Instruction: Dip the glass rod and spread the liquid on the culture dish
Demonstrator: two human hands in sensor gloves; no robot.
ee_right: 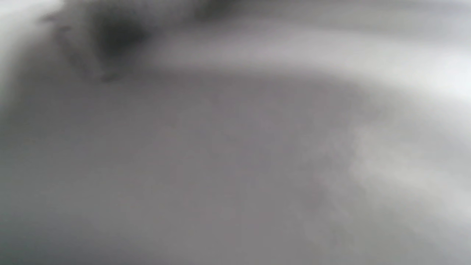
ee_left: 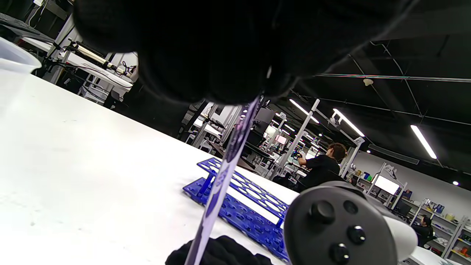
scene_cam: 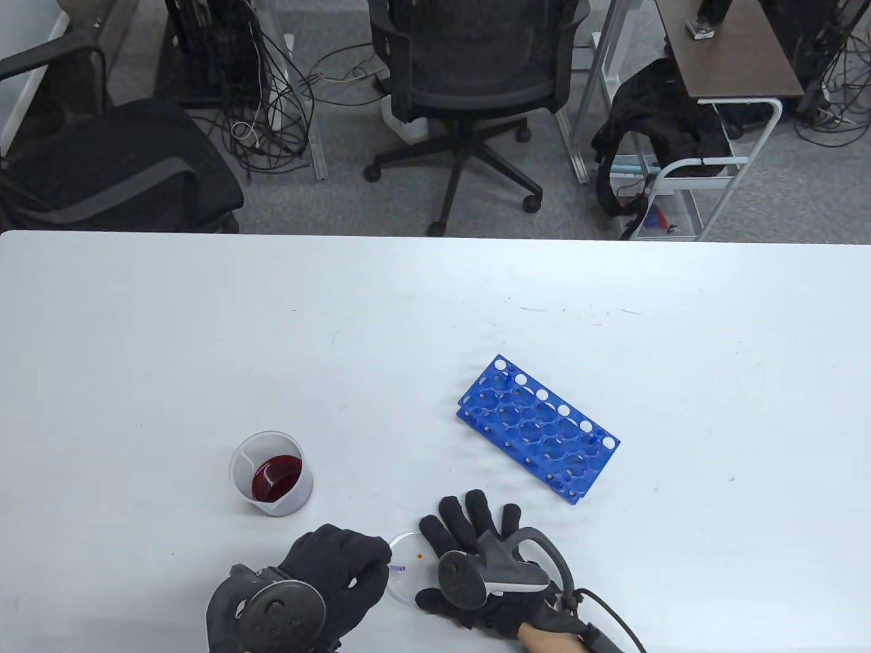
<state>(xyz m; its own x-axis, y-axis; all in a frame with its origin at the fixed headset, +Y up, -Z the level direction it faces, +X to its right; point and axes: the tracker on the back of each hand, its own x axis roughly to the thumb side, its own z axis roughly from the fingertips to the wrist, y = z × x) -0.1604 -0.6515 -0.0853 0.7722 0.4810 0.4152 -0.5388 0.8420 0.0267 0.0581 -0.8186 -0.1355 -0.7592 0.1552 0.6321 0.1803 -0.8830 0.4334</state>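
One culture dish lay between two hands: left hand gripped one glass rod; right hand rested flat, fingers spread, beside it

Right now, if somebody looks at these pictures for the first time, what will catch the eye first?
Probably the beaker of dark red liquid at the table's near left, and the bright blue tube rack lying right of centre. Next, the two black gloved hands at the near edge: the left hand holds a glass rod over the culture dish, where the right hand rests.

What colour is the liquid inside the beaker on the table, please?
Dark red; the liquid in the beaker shows best in the table view.
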